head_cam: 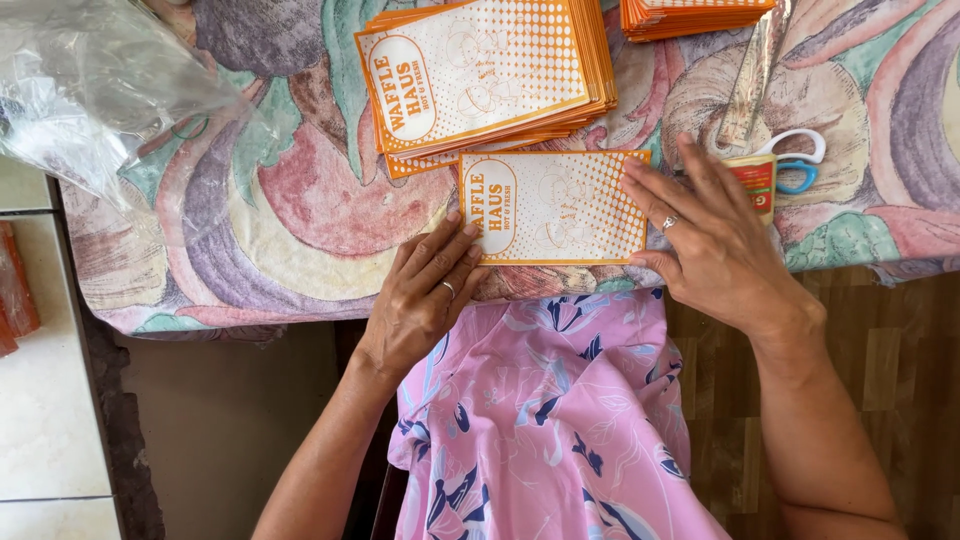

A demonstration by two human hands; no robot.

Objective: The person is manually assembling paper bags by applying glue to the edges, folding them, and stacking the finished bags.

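Note:
A single orange-and-white printed paper sleeve (560, 205) lies flat near the table's front edge. My left hand (420, 295) rests with fingertips on its lower left corner. My right hand (705, 235) lies flat over its right edge, fingers spread, a ring on one finger. Just behind the sleeve sits a fanned stack of the same printed sleeves (480, 75). Neither hand is closed around anything.
A second orange stack (690, 15) sits at the back right. Scissors with white and blue handles (795, 160) and a small glue bottle (755, 180) lie right of my right hand. A clear plastic bag (90, 80) covers the left corner of the flowery tablecloth (250, 230).

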